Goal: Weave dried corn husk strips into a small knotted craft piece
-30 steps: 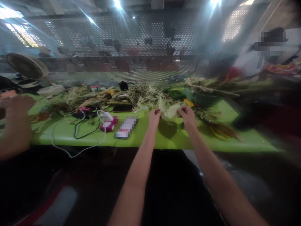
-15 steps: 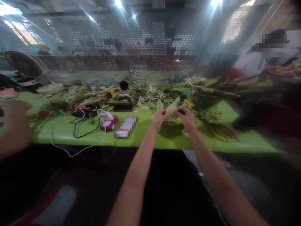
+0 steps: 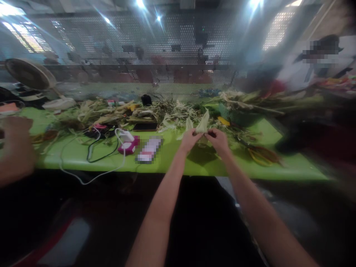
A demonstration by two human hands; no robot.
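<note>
Grey perforated screening point(image 3: 108, 40) stretches across the back, hazy, with the shapes beyond it too dim to name. Below it runs the green tabletop point(image 3: 167, 161), its right end lost in shadow and blur. A co-worker's arm point(image 3: 16, 152) enters on the left, cut off by the frame, so whatever that hand does is hard to make out. A tangled heap of dry plant matter point(image 3: 111, 115) spreads along the far side, its separate pieces merging. To the right, loose stems cover part of a green bowl point(image 3: 240, 119).

Both hands meet near the middle. The left hand point(image 3: 191, 141) and right hand point(image 3: 218, 140) have their fingers pinched on the lower edge of a pale green husk point(image 3: 204, 122), which rises above the fingertips to a point; its gripped base is mostly hidden by them. Another pale tip point(image 3: 189, 124) shows behind the left fingers; whether it belongs to the same piece, I cannot tell.
</note>
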